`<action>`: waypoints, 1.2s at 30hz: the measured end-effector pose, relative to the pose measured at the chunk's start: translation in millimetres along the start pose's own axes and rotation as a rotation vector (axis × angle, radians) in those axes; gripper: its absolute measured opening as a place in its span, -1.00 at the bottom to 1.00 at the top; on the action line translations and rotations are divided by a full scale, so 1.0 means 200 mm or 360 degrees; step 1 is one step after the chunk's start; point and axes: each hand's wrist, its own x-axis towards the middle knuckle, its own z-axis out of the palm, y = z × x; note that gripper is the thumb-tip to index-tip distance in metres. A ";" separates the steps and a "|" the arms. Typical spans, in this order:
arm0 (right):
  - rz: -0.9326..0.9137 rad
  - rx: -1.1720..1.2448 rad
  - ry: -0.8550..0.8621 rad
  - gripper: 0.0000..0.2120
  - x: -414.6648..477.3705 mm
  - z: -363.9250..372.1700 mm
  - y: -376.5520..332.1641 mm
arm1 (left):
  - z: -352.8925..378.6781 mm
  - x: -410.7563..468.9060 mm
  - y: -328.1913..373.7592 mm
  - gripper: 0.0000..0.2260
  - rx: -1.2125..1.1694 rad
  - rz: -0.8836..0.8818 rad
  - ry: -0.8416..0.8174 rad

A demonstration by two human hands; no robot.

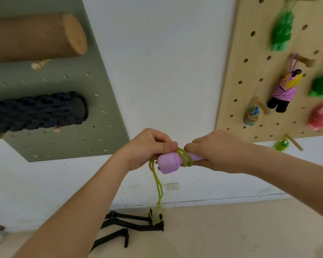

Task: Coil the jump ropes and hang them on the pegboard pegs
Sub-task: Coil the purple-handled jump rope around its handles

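White wall [166,71] ahead, beige floor [231,229] below. Green pegboard [63,142] at 10 o'clock, wooden pegboard [250,90] with coiled ropes [282,32] at 2. My right hand [216,151] is wrapped round the thin end of the purple handle [169,162]. My left hand [147,148] pinches the yellow-green rope [158,183] looped on it, tail dangling toward 6.

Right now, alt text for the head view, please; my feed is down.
The right grip holds a lilac jump-rope handle while the left grip pinches the yellow-green rope wound round it. Behind, coiled ropes hang on a wooden pegboard.
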 end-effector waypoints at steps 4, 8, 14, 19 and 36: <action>0.0230 0.0689 -0.0038 -0.77 -0.02 -0.01 -0.05 | 0.00 0.00 -0.07 -0.73 -0.0240 -0.0055 0.0021; 0.0450 0.1351 -0.0048 -0.79 -0.01 0.02 -0.10 | 0.04 0.02 -0.13 -0.72 -0.0377 -0.0097 0.0158; 0.0585 0.1911 -0.0035 -0.70 0.00 0.05 -0.13 | 0.12 -0.02 -0.26 -0.63 -0.0566 -0.0189 0.0341; 0.0577 0.2181 -0.0071 -0.73 0.00 0.05 -0.13 | 0.19 -0.08 -0.30 -0.89 -0.0609 -0.0058 0.0330; 0.1177 0.2052 -0.0223 -0.81 0.20 0.13 -0.06 | 0.25 -0.11 -0.35 -0.90 0.0274 -0.0241 0.0780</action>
